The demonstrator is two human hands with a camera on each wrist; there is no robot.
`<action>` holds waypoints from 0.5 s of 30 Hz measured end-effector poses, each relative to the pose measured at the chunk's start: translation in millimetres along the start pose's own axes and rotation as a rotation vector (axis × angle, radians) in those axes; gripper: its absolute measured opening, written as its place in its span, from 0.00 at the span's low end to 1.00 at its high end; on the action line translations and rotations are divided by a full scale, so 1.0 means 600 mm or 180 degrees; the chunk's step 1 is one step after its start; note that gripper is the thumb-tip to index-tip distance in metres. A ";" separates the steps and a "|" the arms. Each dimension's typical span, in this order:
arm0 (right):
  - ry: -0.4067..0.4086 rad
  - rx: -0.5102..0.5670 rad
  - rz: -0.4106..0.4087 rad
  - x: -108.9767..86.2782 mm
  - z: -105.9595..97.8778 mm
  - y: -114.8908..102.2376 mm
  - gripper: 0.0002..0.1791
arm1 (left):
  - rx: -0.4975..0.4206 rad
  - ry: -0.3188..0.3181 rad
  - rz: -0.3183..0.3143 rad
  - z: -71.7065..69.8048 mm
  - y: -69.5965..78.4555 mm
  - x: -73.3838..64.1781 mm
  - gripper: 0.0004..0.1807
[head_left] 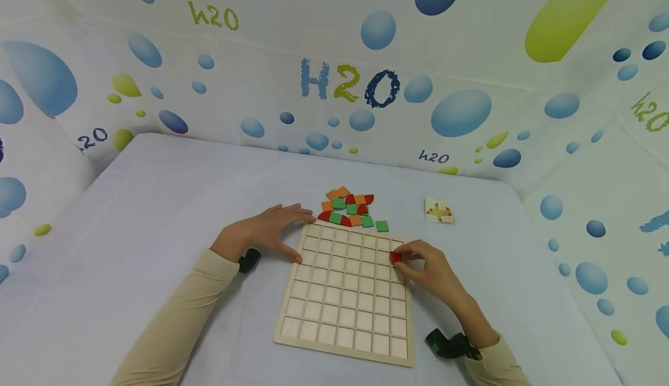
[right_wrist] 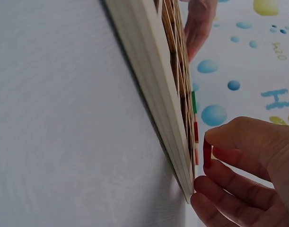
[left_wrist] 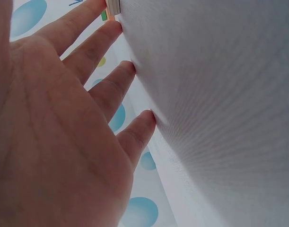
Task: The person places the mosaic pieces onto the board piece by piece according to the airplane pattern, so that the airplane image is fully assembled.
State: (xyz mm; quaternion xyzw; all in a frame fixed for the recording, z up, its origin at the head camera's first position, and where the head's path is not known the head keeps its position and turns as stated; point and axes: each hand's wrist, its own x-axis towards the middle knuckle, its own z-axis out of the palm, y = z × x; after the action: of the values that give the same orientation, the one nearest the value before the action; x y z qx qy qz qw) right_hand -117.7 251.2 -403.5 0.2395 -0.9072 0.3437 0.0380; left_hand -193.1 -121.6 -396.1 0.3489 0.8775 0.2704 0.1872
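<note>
A wooden grid board (head_left: 345, 284) with square recesses lies on the white table. In the head view my right hand (head_left: 425, 267) pinches a small red tile (head_left: 395, 257) between thumb and fingers, over the board's right edge near its far corner. The right wrist view shows the same red tile (right_wrist: 207, 150) held edge-on, with other fingertips right at the board's side. My left hand (head_left: 272, 232) has its fingers spread, its thumb and fingertips at the board's upper left edge. Seen from the left wrist, the fingers (left_wrist: 101, 52) are extended and rest against the table.
Beyond the board's far edge lies a loose pile of red, green and orange tiles (head_left: 340, 203). A single green tile (head_left: 382, 226) lies just right of them. Farther right is a small pattern card (head_left: 439, 209). A printed cloth (head_left: 334, 43) hangs behind the table.
</note>
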 end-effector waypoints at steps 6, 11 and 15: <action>-0.0006 -0.0036 -0.0100 -0.001 -0.002 0.000 0.15 | -0.0018 -0.0009 0.0004 0.000 0.000 0.001 0.48; -0.0102 0.0050 -0.0228 -0.003 -0.003 0.001 0.15 | -0.0005 -0.0006 -0.0014 0.000 0.000 0.000 0.48; -0.0257 0.0137 -0.0280 -0.005 -0.003 0.001 0.16 | -0.0012 -0.0017 -0.0031 0.000 0.000 0.000 0.48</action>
State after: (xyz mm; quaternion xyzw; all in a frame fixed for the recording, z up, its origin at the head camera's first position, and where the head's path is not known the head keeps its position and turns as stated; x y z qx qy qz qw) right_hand -115.7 254.1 -403.2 0.2936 -0.8890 0.3511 0.0113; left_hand -193.1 -121.9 -395.9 0.3451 0.8782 0.2702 0.1915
